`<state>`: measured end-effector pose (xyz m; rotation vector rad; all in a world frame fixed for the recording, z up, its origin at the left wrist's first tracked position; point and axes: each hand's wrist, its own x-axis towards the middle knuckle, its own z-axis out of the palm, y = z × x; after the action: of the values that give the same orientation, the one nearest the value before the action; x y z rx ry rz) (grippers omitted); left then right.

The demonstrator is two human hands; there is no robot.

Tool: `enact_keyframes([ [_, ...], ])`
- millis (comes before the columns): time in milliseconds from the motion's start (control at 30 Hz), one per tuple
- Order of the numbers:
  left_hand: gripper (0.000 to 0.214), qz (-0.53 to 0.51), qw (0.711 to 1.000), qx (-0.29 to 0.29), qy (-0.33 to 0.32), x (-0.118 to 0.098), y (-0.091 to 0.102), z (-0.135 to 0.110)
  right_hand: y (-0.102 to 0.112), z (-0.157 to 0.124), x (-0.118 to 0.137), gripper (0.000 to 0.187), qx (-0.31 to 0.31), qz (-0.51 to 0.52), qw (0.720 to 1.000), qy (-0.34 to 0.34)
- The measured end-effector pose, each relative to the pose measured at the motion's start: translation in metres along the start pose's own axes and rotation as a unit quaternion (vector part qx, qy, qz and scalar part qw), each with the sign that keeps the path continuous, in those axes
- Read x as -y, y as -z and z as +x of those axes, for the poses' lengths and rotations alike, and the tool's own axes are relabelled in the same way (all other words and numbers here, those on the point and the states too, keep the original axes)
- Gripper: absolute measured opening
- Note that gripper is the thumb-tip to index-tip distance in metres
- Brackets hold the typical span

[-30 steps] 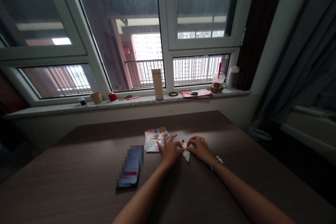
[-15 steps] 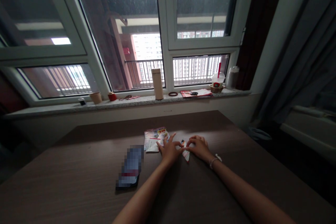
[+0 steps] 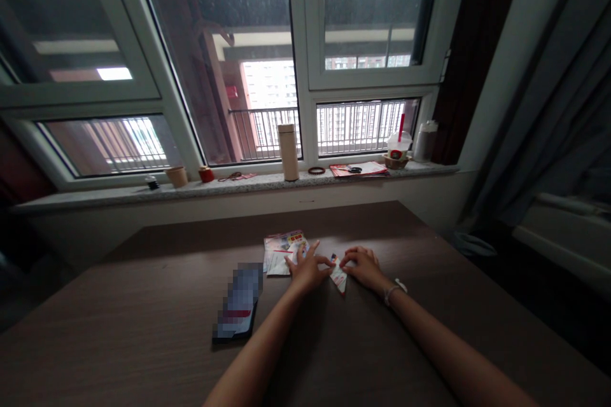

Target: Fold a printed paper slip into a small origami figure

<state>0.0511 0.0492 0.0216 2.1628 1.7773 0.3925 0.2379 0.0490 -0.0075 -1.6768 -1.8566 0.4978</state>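
**Where is the paper?**

We find a narrow folded printed paper (image 3: 338,276) at 12 o'clock from our viewpoint, lying on a dark wood-grain table (image 3: 143,311), between a person's 2 bare hands.

**How do the hands stand?**

We see the left hand (image 3: 308,271) spread wide, its forefinger reaching to the paper's upper left edge. The right hand (image 3: 365,268) makes a narrower shape, its fingers curving in over the paper's upper end. We cannot tell whether either hand is actually pinching the paper. A pale bracelet (image 3: 394,290) circles the right wrist.

**What lies nearby?**

We note a small pile of printed leaflets (image 3: 284,254) at 10 o'clock from the left hand, just beside its thumb. At 8 o'clock from that hand, a pixelated flat object (image 3: 237,305) lies well apart from the paper.

**And beyond the table?**

We look up to a stone windowsill (image 3: 305,186) at 12 o'clock. On it stand a cream flask (image 3: 288,152), upright, and a paper cup (image 3: 177,176) toward 11 o'clock. Toward 1 o'clock are a stack of red papers (image 3: 358,169) and a lidded plastic cup with a red straw (image 3: 398,143). A balcony railing (image 3: 358,127) runs behind the glass.
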Motion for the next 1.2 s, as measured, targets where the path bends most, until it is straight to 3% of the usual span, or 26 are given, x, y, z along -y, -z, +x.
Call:
enact_keyframes([
  [333,0.020,0.009,0.999,0.034,-0.014,0.005,0.005,0.000,0.002,-0.001,-0.003,0.015,0.012,0.000,1.000,0.012],
  [667,0.016,0.035,0.994,-0.047,-0.098,0.008,-0.006,-0.007,0.009,-0.015,0.001,0.016,-0.004,-0.021,0.997,0.075],
  [1200,0.024,0.051,0.993,-0.029,-0.101,0.011,-0.004,-0.013,0.017,-0.018,0.001,0.028,0.046,-0.034,0.994,0.091],
])
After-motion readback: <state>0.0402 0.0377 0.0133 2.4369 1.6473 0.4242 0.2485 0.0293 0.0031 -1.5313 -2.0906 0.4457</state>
